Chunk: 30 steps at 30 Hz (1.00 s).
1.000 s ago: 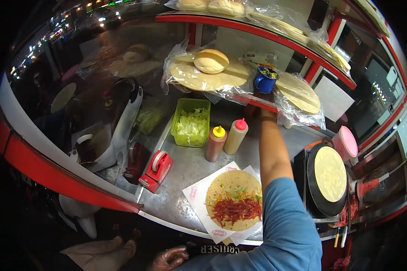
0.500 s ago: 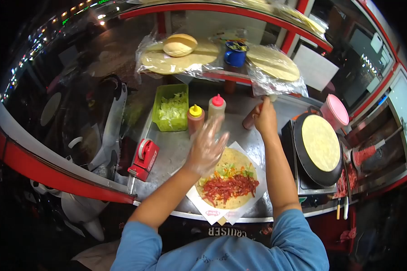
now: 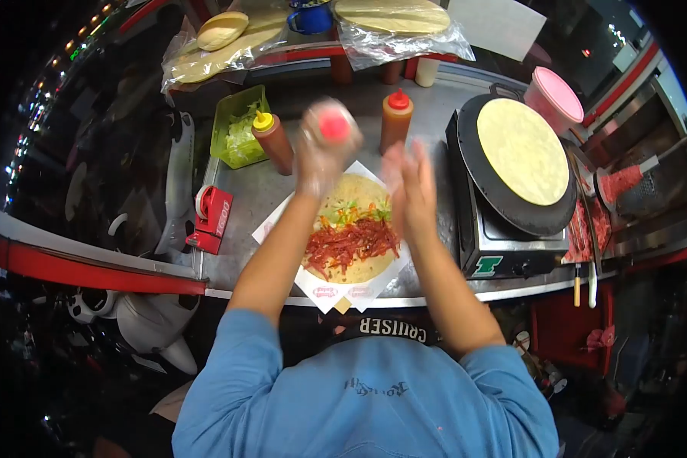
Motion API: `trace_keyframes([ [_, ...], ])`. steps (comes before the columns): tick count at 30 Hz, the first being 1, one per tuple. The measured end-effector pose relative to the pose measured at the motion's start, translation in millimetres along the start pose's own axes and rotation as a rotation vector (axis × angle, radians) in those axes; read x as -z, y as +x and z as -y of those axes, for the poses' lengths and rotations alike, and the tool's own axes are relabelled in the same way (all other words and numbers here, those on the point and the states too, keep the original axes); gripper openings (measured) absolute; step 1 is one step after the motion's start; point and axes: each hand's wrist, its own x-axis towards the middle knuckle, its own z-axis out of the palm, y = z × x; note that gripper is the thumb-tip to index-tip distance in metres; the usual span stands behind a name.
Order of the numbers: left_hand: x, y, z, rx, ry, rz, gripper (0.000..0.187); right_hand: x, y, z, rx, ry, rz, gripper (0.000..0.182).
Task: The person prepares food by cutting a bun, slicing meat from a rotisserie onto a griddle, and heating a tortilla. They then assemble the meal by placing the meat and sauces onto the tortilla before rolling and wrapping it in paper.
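My left hand (image 3: 318, 164), in a clear plastic glove, is wrapped round a squeeze bottle whose pink-red cap (image 3: 333, 127) faces the camera; motion blurs it. My right hand (image 3: 413, 187) is open and blurred, fingers stretched out, just in front of a red-capped bottle of orange-brown sauce (image 3: 395, 120). Below and between the hands lies a flatbread (image 3: 359, 191) on white paper (image 3: 324, 294), topped with shredded reddish meat (image 3: 353, 243) and chopped vegetables (image 3: 351, 214). A yellow-capped sauce bottle (image 3: 273, 143) stands left of my left hand.
At left are a green tub of shredded lettuce (image 3: 220, 130) and a red tape dispenser (image 3: 211, 220). On the right, another flatbread (image 3: 523, 151) lies on a black griddle (image 3: 504, 195), beside a pink-lidded bucket (image 3: 555, 99) and knives (image 3: 592, 286). Bagged flatbreads (image 3: 393, 17) sit on the shelf.
My left hand has taken hold of the pink-capped bottle and lifted it. My right hand has come back from the far right side and opened. The view has shifted.
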Motion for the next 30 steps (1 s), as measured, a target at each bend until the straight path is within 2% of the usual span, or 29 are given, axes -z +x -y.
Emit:
trace_keyframes([
  [1, 6.8, -55.7, -49.8, 0.033, 0.251, 0.345, 0.055, 0.7, -37.6, 3.7, -0.403, 0.570, 0.078, 0.091],
  [2, 8.2, -95.8, -78.9, -0.556, 0.821, 0.683, 0.070, 1.2, -61.0, 21.9, -0.580, 0.737, 0.158, 0.093],
  [3, -6.0, -127.7, -129.2, -0.537, 1.013, 1.025, 0.083, 4.2, -81.2, 39.9, -0.614, 0.557, 0.099, 0.086],
  [4, -2.2, -157.8, -160.3, -0.498, 0.973, 1.174, 0.082, 25.1, -90.7, 45.2, -0.758, 0.516, 0.005, 0.075],
  [5, 8.8, -191.0, -163.6, -0.544, 0.815, 1.030, 0.076, 14.2, -93.6, 85.0, -0.490, 0.257, 0.093, 0.065],
  [6, 20.7, -215.8, -163.0, -0.588, 0.663, 0.876, 0.071, 14.3, -89.9, 100.7, -0.158, 0.387, 0.084, 0.061],
  [7, 32.2, -229.0, -159.5, -0.584, 0.670, 0.849, 0.071, 20.8, -72.7, 121.4, 0.235, 0.138, 0.127, 0.054],
  [8, 45.2, -241.1, -155.4, -0.243, 0.492, 0.855, 0.063, 32.0, -55.4, 112.7, 0.223, 0.134, 0.139, 0.054],
  [9, 57.6, -249.5, -151.9, 0.093, 0.297, 0.843, 0.057, 48.1, -38.5, 90.3, 0.276, -0.184, 0.145, 0.051],
  [10, 69.7, -250.7, -148.7, 0.090, 0.290, 0.827, 0.057, 55.8, -27.7, 71.0, 0.336, -0.501, 0.155, 0.049],
  [11, 81.4, -253.9, -145.8, 0.290, 0.414, 0.871, 0.052, 59.5, -36.8, 60.0, 0.329, -0.514, 0.167, 0.049],
  [12, 94.2, -261.3, -143.1, 0.503, 0.530, 0.911, 0.047, 63.5, -56.2, 51.6, 0.200, -0.694, 0.143, 0.055],
  [13, 112.1, -264.1, -130.6, 0.498, 0.524, 0.892, 0.047, 60.7, -57.7, 44.6, 0.089, -0.864, 0.126, 0.062],
  [14, 130.4, -274.9, -115.5, 0.474, 0.609, 0.948, 0.045, 54.6, -37.5, 67.2, 0.115, -0.408, 0.163, 0.061],
  [15, 140.7, -287.1, -113.9, 0.460, 0.686, 1.010, 0.043, 47.1, -37.2, 69.5, 0.091, -0.423, 0.173, 0.061],
  [16, 149.3, -290.2, -110.1, 0.534, 0.712, 1.035, 0.041, 41.8, -38.0, 72.1, 0.216, -0.307, 0.087, 0.056],
  [17, 153.8, -290.3, -109.9, 0.504, 0.694, 1.030, 0.041, 37.2, -35.2, 73.5, 0.355, -0.182, 0.002, 0.051],
  [18, 156.6, -286.6, -112.2, 0.472, 0.678, 1.032, 0.040, 41.3, -33.4, 55.4, 0.284, -0.368, 0.380, 0.052],
  [19, 157.0, -279.5, -113.9, 0.462, 0.673, 1.032, 0.040, 47.0, -30.8, 52.4, 0.292, -0.376, 0.382, 0.052],
  [21, 152.2, -265.7, -123.0, 0.440, 0.546, 1.040, 0.038, 39.5, -34.8, 51.0, -0.026, -0.426, 0.098, 0.043],
  [22, 150.4, -264.8, -118.1, 0.343, 0.545, 1.049, 0.040, 36.2, -17.2, 57.5, 0.040, -0.348, 0.058, 0.039],
  [24, 141.9, -261.3, -117.3, 0.322, 0.541, 1.041, 0.041, 30.4, -16.6, 51.9, 0.040, -0.426, 0.043, 0.037],
  [26, 133.7, -256.8, -123.0, 0.322, 0.561, 1.058, 0.042, 24.6, -36.4, 40.8, 0.115, -0.697, 0.081, 0.035],
  [27, 131.8, -256.5, -122.9, 0.318, 0.496, 1.034, 0.041, 27.3, -23.3, 44.3, 0.200, -0.567, 0.052, 0.038],
  [30, 123.7, -260.7, -121.5, 0.301, 0.394, 1.046, 0.039, 27.1, 6.3, 67.7, 0.131, -0.423, -0.026, 0.042],
])
